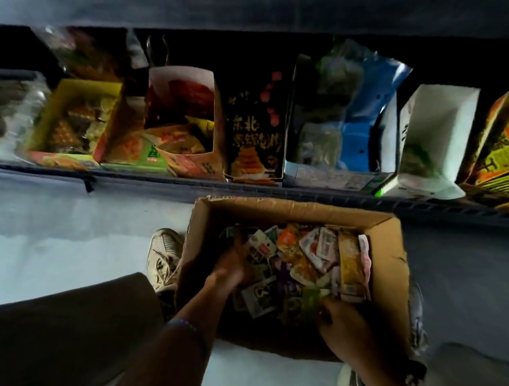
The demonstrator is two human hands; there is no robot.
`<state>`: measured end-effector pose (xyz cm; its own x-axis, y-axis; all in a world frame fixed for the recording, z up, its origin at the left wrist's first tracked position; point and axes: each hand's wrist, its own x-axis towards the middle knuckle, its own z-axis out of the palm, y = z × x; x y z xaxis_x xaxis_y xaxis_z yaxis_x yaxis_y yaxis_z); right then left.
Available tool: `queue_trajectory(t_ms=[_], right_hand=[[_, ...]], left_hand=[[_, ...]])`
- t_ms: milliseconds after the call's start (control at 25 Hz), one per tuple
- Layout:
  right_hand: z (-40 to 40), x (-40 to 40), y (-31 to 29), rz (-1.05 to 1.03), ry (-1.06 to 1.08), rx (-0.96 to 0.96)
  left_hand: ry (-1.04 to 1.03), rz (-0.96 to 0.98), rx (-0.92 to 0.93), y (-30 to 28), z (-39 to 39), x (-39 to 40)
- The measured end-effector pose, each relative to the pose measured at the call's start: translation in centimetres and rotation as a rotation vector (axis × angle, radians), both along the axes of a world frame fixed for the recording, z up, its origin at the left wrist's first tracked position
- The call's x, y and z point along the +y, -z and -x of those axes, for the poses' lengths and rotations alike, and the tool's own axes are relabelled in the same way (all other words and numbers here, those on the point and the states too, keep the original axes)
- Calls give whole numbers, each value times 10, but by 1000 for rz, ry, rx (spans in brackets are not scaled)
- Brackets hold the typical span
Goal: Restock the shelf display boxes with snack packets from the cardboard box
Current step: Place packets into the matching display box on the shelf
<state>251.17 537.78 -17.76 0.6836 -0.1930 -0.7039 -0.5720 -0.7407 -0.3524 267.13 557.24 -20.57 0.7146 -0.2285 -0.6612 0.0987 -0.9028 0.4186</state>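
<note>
My left hand (231,266) reaches into the cardboard box (386,260), fingers curled among the snack packets (304,260) at its left side; whether it grips one I cannot tell. My right hand (343,320) pinches a greenish packet (311,300) at the box's near edge. The box sits on the floor between my shoes, and beyond it the shelf display boxes (183,121) stand in a row.

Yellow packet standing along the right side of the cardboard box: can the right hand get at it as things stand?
Probably yes. The right hand is already among the packets in the cardboard box, just below the yellow packet, whose top edge shows uncovered. The left hand is on the far side.
</note>
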Motion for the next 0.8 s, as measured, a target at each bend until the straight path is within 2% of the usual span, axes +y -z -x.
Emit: queue_trajectory(t_ms=[120, 200, 280, 360, 520, 720, 800], right_hand=[[-1, 1, 2, 9, -11, -9], [-2, 2, 4, 4, 11, -5], [-1, 2, 4, -14, 29, 2], [-2, 2, 4, -25, 34, 2], [-1, 3, 1, -15, 42, -12], [1, 1, -1, -30, 62, -24], [-2, -1, -3, -3, 73, -35]], left_hand=[[-256, 173, -33, 16, 8, -5], [-408, 286, 70, 21, 21, -7], [-415, 337, 220, 22, 26, -7], [-392, 388, 273, 28, 24, -3], [-293, 291, 319, 35, 20, -4], [-224, 305, 242, 34, 28, -15], [-206, 342, 193, 17, 26, -8]])
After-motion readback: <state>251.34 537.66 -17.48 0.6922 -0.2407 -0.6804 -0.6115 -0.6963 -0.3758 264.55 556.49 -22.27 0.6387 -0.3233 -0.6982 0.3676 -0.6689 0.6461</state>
